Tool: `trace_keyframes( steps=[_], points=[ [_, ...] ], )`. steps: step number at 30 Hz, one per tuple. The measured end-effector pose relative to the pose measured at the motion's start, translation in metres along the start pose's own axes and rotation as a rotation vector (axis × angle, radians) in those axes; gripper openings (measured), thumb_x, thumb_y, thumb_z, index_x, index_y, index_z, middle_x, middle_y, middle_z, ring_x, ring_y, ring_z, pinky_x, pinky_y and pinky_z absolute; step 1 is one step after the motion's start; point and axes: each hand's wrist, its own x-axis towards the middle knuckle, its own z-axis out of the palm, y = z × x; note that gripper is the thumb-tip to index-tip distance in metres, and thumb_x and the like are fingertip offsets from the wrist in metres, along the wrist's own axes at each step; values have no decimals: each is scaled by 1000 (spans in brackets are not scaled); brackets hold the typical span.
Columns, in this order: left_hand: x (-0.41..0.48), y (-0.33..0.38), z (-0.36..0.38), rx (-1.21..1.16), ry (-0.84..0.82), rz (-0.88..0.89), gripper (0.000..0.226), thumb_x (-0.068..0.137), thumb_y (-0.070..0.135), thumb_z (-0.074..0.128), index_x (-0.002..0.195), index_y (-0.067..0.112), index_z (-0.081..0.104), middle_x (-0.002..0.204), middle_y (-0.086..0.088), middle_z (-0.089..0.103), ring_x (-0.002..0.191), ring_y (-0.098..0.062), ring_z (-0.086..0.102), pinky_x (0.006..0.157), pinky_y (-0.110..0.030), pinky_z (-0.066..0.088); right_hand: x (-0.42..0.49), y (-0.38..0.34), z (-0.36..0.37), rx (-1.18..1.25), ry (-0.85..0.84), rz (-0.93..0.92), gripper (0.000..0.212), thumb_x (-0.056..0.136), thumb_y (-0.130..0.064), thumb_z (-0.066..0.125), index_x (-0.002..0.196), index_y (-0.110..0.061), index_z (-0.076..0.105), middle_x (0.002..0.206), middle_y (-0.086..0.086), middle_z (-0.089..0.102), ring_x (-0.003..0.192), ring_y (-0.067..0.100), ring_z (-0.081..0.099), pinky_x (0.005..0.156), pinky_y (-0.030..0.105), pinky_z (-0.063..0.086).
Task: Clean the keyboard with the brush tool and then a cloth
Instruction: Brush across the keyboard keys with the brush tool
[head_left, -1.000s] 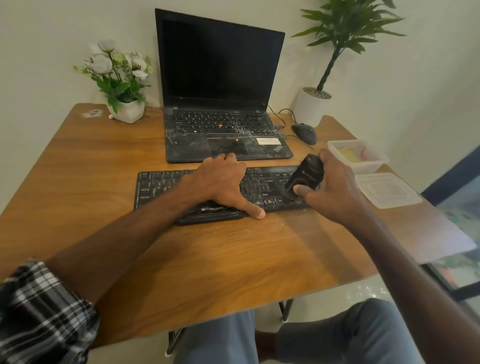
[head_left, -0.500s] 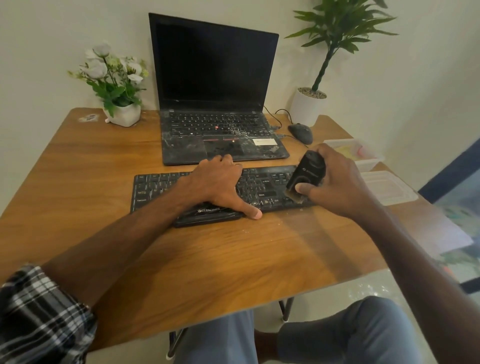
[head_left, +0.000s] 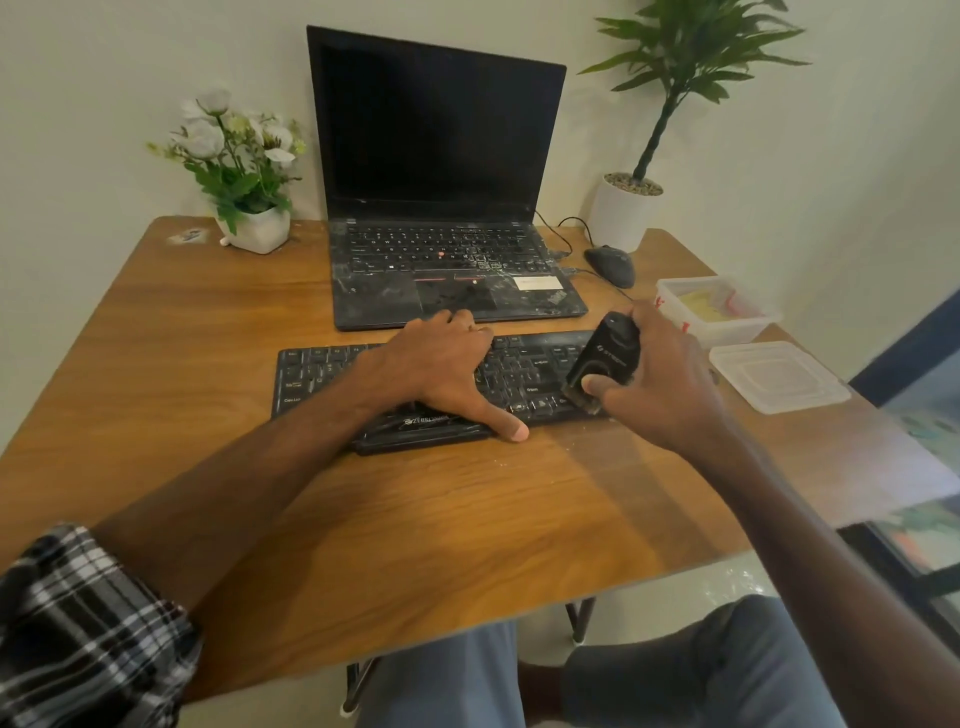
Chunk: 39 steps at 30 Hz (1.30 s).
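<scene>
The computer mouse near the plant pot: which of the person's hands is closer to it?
Right. The right hand, holding the brush tool, sits just in front of the mouse. The left hand rests on the keyboard, farther away to the left.

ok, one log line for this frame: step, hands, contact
step: brushing | left hand: flat on black external keyboard, steadying | right hand: grips black brush tool | contact: bristles on keyboard's right end | cloth: not seen
</scene>
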Motion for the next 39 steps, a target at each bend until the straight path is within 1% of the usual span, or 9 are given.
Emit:
trace_keyframes(
  steps=[4, 7, 11, 17, 20, 25, 28, 32, 39],
  points=[
    [2, -1, 1, 17, 24, -2, 139, 46, 111, 48, 144, 13, 47, 147, -10, 48, 130, -29, 50, 98, -49, 47, -11, -8, 23, 20, -31, -97, 46, 78, -14, 81, 107, -22, 46, 84, -11, 56, 78, 7, 55, 62, 25, 41],
    [3, 0, 3, 5, 22, -3, 139, 46, 110, 49, 146, 14, 47, 149, -11, 47, 131, -30, 49, 100, -49, 46, -7, -10, 16, 50, -144, -82, 50, 76, -19, 85, 111, -25, 50, 87, -13, 61, 78, -1, 58, 57, 13, 39],
    [2, -1, 2, 9, 27, -2, 141, 47, 110, 49, 149, 12, 45, 150, -12, 46, 132, -31, 49, 100, -49, 46, 2, -10, 4, 39, -50, -76, 51, 78, -18, 85, 110, -25, 45, 86, -17, 54, 79, -1, 55, 58, 11, 39],
    [2, -1, 3, 36, 44, 2, 141, 48, 110, 48, 147, 10, 47, 148, -14, 48, 129, -31, 51, 98, -49, 47, -6, -8, 9, -104, -197, -107, 49, 76, -16, 82, 112, -17, 49, 88, -8, 59, 81, 11, 59, 61, 25, 45],
    [2, -2, 3, 32, 46, 3, 140, 49, 110, 48, 147, 10, 47, 147, -13, 49, 129, -30, 51, 98, -49, 47, 2, -8, -11, -130, -288, -68, 50, 75, -15, 85, 114, -16, 53, 91, -5, 60, 83, 9, 59, 62, 22, 46],
    [2, -2, 5, 33, 58, 6, 139, 49, 110, 48, 145, 10, 49, 148, -13, 49, 129, -29, 52, 99, -49, 47, 5, -7, -5, -49, -47, -23, 49, 75, -18, 85, 111, -17, 51, 90, -4, 60, 86, 18, 61, 69, 36, 53],
    [2, -1, 5, 47, 54, 1, 141, 50, 110, 47, 148, 9, 47, 151, -14, 47, 132, -31, 51, 100, -50, 47, -8, -8, 11, 5, -48, -67, 49, 78, -14, 83, 111, -18, 48, 87, -12, 53, 81, 7, 55, 61, 23, 43],
    [2, -1, 4, 52, 50, -3, 142, 49, 110, 46, 149, 9, 46, 153, -15, 45, 134, -32, 49, 102, -50, 46, -10, -7, 8, 9, -145, -72, 51, 76, -20, 86, 114, -19, 51, 90, -12, 58, 83, 4, 58, 61, 20, 42],
    [4, -1, 6, 68, 65, -8, 142, 50, 111, 45, 150, 10, 45, 152, -15, 46, 133, -31, 50, 101, -49, 47, -6, -14, 19, 55, -42, -78, 55, 77, -19, 84, 119, -18, 49, 91, -14, 55, 85, 8, 58, 65, 19, 44]
  ],
)
